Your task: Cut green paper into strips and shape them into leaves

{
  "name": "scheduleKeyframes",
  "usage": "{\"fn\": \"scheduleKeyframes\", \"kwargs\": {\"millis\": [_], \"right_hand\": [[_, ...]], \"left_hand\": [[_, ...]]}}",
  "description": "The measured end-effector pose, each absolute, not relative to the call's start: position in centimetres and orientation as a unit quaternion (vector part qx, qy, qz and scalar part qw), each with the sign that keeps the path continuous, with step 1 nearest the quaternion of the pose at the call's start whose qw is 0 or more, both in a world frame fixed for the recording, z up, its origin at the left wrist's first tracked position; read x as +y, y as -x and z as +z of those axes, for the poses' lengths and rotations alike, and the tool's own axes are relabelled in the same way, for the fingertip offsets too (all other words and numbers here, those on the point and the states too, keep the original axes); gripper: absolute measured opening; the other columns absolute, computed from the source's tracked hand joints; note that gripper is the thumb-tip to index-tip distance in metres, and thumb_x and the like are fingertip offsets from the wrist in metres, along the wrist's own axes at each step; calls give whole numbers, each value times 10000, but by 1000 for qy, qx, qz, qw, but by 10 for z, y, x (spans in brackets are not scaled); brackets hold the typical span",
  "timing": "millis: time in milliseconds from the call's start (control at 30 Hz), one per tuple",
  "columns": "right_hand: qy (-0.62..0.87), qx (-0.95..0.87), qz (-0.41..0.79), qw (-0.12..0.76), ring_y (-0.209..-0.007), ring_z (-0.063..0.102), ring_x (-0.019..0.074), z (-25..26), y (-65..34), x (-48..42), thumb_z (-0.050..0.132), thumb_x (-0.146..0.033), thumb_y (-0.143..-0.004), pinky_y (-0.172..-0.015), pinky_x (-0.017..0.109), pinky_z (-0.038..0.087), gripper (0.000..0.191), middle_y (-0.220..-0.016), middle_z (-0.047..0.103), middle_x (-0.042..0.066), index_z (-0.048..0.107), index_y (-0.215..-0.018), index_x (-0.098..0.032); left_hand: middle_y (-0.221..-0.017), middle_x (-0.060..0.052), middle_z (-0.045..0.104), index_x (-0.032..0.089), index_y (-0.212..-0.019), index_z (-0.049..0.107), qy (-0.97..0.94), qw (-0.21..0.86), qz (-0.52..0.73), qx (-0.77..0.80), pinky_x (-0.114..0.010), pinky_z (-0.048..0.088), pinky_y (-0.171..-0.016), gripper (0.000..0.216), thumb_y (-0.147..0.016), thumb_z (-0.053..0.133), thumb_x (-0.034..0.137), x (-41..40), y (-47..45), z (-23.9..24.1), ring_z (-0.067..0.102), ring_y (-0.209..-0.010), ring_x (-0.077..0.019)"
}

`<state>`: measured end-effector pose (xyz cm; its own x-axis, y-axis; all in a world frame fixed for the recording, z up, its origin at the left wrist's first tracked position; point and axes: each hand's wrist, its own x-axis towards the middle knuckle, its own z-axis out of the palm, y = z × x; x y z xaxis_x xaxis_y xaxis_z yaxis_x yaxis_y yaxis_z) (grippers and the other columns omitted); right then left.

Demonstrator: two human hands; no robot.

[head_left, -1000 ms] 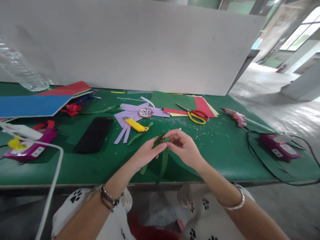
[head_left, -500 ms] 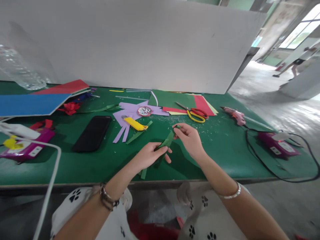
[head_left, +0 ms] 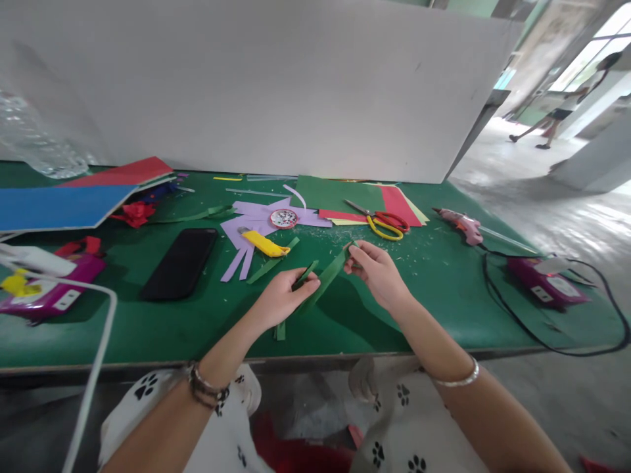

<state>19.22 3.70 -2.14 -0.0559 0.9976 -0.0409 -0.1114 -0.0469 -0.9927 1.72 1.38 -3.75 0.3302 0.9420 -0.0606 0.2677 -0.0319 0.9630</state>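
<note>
A green paper strip (head_left: 329, 276) slants between my hands above the near part of the table. My right hand (head_left: 375, 270) pinches its upper end between thumb and fingers. Closed round the strip's lower part is my left hand (head_left: 284, 295), with another narrow green end sticking up between its thumb and forefinger. Below the left hand a further green strip end (head_left: 280, 330) shows; whether it is held or lies on the table I cannot tell. Just beyond lie a yellow utility knife (head_left: 266, 244) and a loose green strip (head_left: 273, 263).
Purple paper (head_left: 246, 223) carries a small round dish (head_left: 283, 219). Scissors (head_left: 379, 222) lie on coloured sheets (head_left: 340, 194). A black phone (head_left: 181, 264) is at left; a pink glue gun (head_left: 461, 225) and a corded purple power strip (head_left: 547, 282) are at right. A white board (head_left: 276, 92) stands behind.
My right hand has moved slightly right with the strip's upper end, and my left hand has shifted left. More of the green strip shows stretched between them. A distant person has walked left.
</note>
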Motion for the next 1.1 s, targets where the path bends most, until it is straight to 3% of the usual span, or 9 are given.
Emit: {"fn": "scheduleKeyframes", "kwargs": {"millis": [267, 467, 600, 833, 933, 1100], "right_hand": [[436, -468, 600, 480, -492, 469, 57, -21, -191, 34, 622, -352, -612, -542, 206, 411, 208, -516, 483, -64, 597, -714, -173], [425, -487, 609, 460, -519, 460, 70, -23, -188, 34, 607, -351, -630, -556, 226, 415, 201, -553, 499, -50, 597, -728, -176], [464, -492, 567, 471, -507, 445, 63, -24, -190, 37, 608, -339, -616, -557, 222, 406, 186, -541, 485, -57, 588, -693, -170], [515, -556, 451, 471, -488, 463, 80, -22, -190, 38, 596, -349, -616, -527, 235, 386, 188, -493, 459, -66, 532, -627, -173], [520, -566, 434, 470, -471, 460, 82, -21, -190, 37, 592, -354, -615, -515, 236, 380, 198, -467, 451, -69, 503, -598, -177], [521, -552, 439, 481, -449, 441, 79, -21, -191, 38, 574, -368, -635, -512, 235, 371, 216, -432, 450, -69, 479, -574, -184]], "left_hand": [[-496, 65, 281, 172, -662, 484, -590, 565, 348, 460, -193, 218, -409, 317, -754, 453, 474, 14, -23, -45, 273, -427, -67], [-626, -16, 576, 142, -705, 587, -611, 596, 297, 428, -196, 258, -421, 328, -749, 468, 444, 12, -26, -43, 358, -431, -66], [-640, -8, 608, 154, -580, 569, -641, 561, 308, 423, -194, 333, -499, 261, -704, 550, 383, 10, -25, -39, 473, -544, -102], [-649, -66, 645, 112, -779, 605, -561, 666, 247, 425, -196, 205, -388, 394, -762, 434, 466, 7, -30, -41, 232, -369, -40], [-645, -48, 638, 126, -856, 597, -572, 665, 240, 417, -191, 217, -398, 384, -748, 458, 468, 6, -31, -41, 272, -394, -51], [-565, 9, 560, 149, -605, 559, -601, 614, 238, 453, -188, 294, -440, 267, -676, 571, 406, 3, -30, -36, 401, -465, -76]]}}
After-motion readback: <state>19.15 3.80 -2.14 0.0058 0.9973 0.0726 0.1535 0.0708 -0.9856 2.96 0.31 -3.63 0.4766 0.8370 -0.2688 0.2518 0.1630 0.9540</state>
